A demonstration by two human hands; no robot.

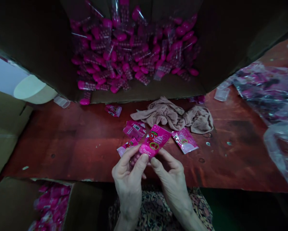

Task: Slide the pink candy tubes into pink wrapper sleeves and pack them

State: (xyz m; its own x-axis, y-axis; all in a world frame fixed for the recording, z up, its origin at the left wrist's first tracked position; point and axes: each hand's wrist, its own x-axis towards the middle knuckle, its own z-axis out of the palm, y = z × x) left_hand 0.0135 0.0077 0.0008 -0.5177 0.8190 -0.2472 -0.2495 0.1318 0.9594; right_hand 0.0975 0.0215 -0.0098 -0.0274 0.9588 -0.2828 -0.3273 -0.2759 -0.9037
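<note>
Over the front part of the red-brown table, my left hand point(131, 170) is closed on a clear container of pink balls point(134, 158), whose pink end lies against a pink printed packet point(157, 139). My right hand point(169, 171) pinches the lower edge of that packet between thumb and fingers. How far the container sits inside the packet, I cannot tell. Flat pink packets point(135, 129) lie just beyond my left hand, and another packet point(185, 141) lies to the right. A crumpled beige cloth point(168, 114) rests behind them.
A large cardboard box point(134, 96) at the back holds many pink-capped containers point(134, 48). At the lower left, another box point(70, 199) holds pink packets. A white bowl point(34, 89) stands at left; plastic bags point(274, 89) lie at right. A small pink packet point(114, 110) lies near the large box.
</note>
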